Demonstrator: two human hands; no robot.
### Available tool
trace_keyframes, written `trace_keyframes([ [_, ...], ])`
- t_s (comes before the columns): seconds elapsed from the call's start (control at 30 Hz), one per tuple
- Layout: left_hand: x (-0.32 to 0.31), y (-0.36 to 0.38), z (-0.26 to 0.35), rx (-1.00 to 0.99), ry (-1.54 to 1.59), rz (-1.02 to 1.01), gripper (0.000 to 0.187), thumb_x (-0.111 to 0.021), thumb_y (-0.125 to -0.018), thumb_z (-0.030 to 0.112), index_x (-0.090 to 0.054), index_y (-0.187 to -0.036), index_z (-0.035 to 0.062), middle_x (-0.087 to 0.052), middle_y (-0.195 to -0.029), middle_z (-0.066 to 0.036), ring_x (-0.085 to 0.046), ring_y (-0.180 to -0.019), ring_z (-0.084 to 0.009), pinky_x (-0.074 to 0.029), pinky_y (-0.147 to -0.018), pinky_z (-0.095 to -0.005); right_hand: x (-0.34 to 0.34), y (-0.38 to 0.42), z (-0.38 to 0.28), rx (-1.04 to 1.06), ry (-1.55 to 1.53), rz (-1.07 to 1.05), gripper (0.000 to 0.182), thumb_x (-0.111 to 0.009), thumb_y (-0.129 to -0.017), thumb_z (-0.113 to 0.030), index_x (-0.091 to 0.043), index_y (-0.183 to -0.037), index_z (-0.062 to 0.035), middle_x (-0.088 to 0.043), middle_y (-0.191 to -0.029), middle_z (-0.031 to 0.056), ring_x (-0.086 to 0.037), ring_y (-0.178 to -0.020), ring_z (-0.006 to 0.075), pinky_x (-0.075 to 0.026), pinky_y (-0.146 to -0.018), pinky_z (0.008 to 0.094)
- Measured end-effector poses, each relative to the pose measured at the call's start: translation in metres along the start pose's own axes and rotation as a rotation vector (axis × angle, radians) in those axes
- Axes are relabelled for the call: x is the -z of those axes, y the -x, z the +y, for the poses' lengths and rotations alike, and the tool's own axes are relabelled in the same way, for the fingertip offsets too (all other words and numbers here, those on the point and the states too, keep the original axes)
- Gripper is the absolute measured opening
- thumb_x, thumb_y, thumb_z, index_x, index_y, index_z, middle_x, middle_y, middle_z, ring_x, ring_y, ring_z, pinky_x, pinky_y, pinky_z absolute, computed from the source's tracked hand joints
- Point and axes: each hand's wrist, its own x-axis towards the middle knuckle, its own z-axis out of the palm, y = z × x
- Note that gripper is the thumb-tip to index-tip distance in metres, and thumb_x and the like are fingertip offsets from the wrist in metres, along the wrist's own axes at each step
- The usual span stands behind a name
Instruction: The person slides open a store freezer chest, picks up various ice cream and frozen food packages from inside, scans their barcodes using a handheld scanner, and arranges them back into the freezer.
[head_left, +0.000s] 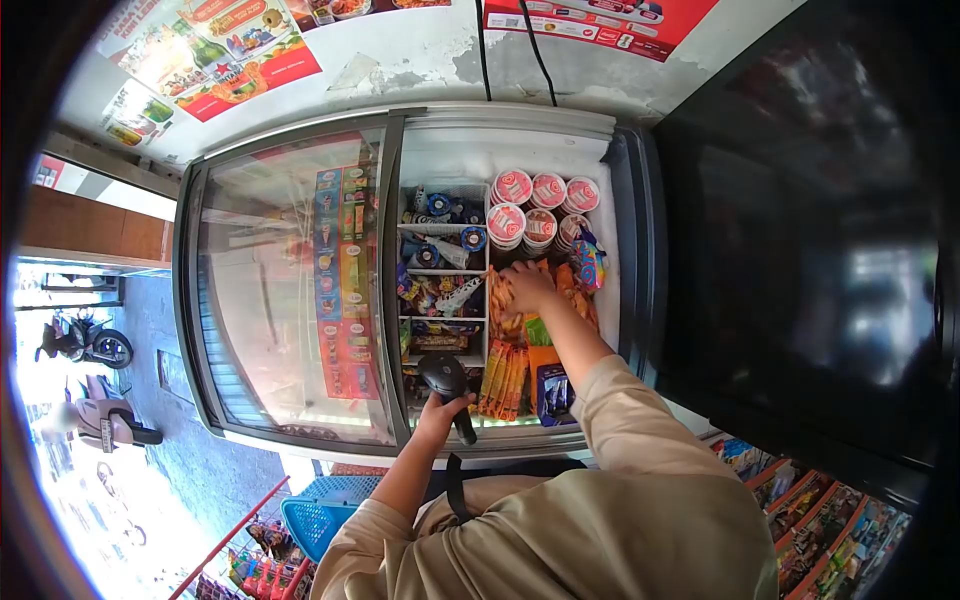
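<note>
My left hand is wrapped round the handle of a black handheld barcode scanner at the freezer's front edge. My right hand reaches into the open side of the chest freezer. Its fingers are stretched over orange ice cream packets and touch them, with the fingertips partly hidden. Behind that hand stand stacked ice cream cups with pink and white lids. Nearer me lie long orange packets and a dark purple pack.
White dividers hold cones and other wrapped ices on the left. A glass lid covers the freezer's left half. A blue basket is beside me, snack shelves stand at lower right, and motorbikes are outside.
</note>
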Motion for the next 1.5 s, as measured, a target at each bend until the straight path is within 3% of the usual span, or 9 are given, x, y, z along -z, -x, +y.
trace_keyframes([
  [0.13,-0.011,-0.013,0.014,0.017,-0.047,-0.041,0.056,-0.067,-0.077,0.012,-0.045,-0.128,0.0033,-0.054,-0.114,-0.004,-0.049,-0.105,-0.0158,-0.034,-0.093,-0.0289,-0.011,0.022,-0.007,-0.090,0.010,0.061,0.101,-0.082,-0.052,-0.050,-0.035,-0.136,-0.0194,-0.031,-0.141,0.0123,-0.027,-0.130,0.0377,-0.029,-0.103,0.0525],
  [0.43,-0.056,-0.095,0.032,-0.123,-0.201,-0.146,0.054,-0.075,-0.070,0.017,-0.048,-0.115,0.0029,-0.058,-0.102,-0.007,-0.055,-0.092,-0.0174,-0.041,-0.085,-0.0297,-0.019,0.021,0.006,-0.128,-0.115,0.049,0.086,-0.071,-0.065,-0.055,-0.038,-0.135,-0.0173,-0.038,-0.137,0.0148,-0.035,-0.125,0.0372,-0.032,-0.101,0.0479],
  [0.6,-0.063,-0.141,0.017,-0.156,-0.320,-0.228,0.056,-0.076,-0.069,0.015,-0.048,-0.116,0.0031,-0.060,-0.105,-0.009,-0.057,-0.095,-0.0190,-0.042,-0.085,-0.0303,-0.007,0.025,0.037,0.041,-0.850,0.127,0.060,-0.059,-0.082,-0.033,-0.039,-0.133,-0.0088,-0.044,-0.131,0.0192,-0.042,-0.122,0.0308,-0.034,-0.102,0.0374],
  [0.83,-0.064,-0.122,0.035,-0.065,-0.291,-0.113,0.052,-0.072,-0.071,0.012,-0.048,-0.116,0.0041,-0.058,-0.108,-0.010,-0.057,-0.095,-0.0199,-0.042,-0.084,-0.0307,-0.034,0.021,0.058,0.133,-0.142,0.400,0.054,-0.059,-0.083,-0.035,-0.047,-0.127,-0.0069,-0.044,-0.131,0.0181,-0.035,-0.129,0.0309,-0.031,-0.104,0.0405],
  [1.0,-0.050,-0.096,0.033,-0.111,-0.186,-0.038,0.058,-0.064,-0.074,0.003,-0.042,-0.128,0.0028,-0.057,-0.116,-0.009,-0.053,-0.104,-0.0209,-0.037,-0.093,-0.0326,0.008,0.002,0.034,-0.032,0.095,-0.037,0.087,-0.061,-0.068,-0.065,-0.042,-0.133,-0.0091,-0.039,-0.138,0.0165,-0.032,-0.130,0.0311,-0.025,-0.107,0.0449],
  [1.13,-0.044,-0.048,0.042,-0.150,0.048,-0.080,0.058,-0.057,-0.074,-0.002,-0.042,-0.130,0.0027,-0.054,-0.122,-0.009,-0.049,-0.116,-0.0211,-0.034,-0.097,-0.0324,0.029,-0.012,0.019,-0.091,0.133,-0.347,0.102,-0.068,-0.054,-0.070,-0.044,-0.132,-0.0100,-0.041,-0.137,0.0151,-0.035,-0.129,0.0300,-0.022,-0.107,0.0472],
  [1.2,-0.042,-0.028,0.042,-0.191,0.072,-0.119,0.056,-0.053,-0.074,-0.002,-0.042,-0.129,0.0009,-0.051,-0.127,-0.011,-0.043,-0.125,-0.0214,-0.032,-0.102,-0.0338,0.028,-0.014,0.020,0.000,0.127,-0.258,0.097,-0.076,-0.047,-0.065,-0.054,-0.122,-0.0075,-0.054,-0.123,0.0155,-0.052,-0.114,0.0287,-0.030,-0.101,0.0505],
  [1.33,-0.038,0.006,0.044,-0.185,0.086,-0.110,0.057,-0.054,-0.073,-0.002,-0.043,-0.129,0.0007,-0.051,-0.128,-0.011,-0.046,-0.122,-0.0215,-0.033,-0.101,-0.0355,0.042,0.006,0.007,0.026,0.188,-0.279,0.092,-0.080,-0.048,-0.057,-0.054,-0.121,-0.0066,-0.061,-0.113,0.0138,-0.057,-0.106,0.0295,-0.032,-0.098,0.0513],
  [1.5,-0.034,0.022,0.038,-0.178,-0.008,-0.076,0.056,-0.055,-0.072,0.000,-0.045,-0.128,0.0018,-0.053,-0.125,-0.011,-0.053,-0.110,-0.0205,-0.038,-0.095,-0.0330,0.052,0.047,-0.006,0.186,0.105,0.103,0.068,-0.084,-0.051,-0.031,-0.058,-0.109,-0.0092,-0.063,-0.091,0.0082,-0.059,-0.094,0.0300,-0.033,-0.091,0.0523],
])
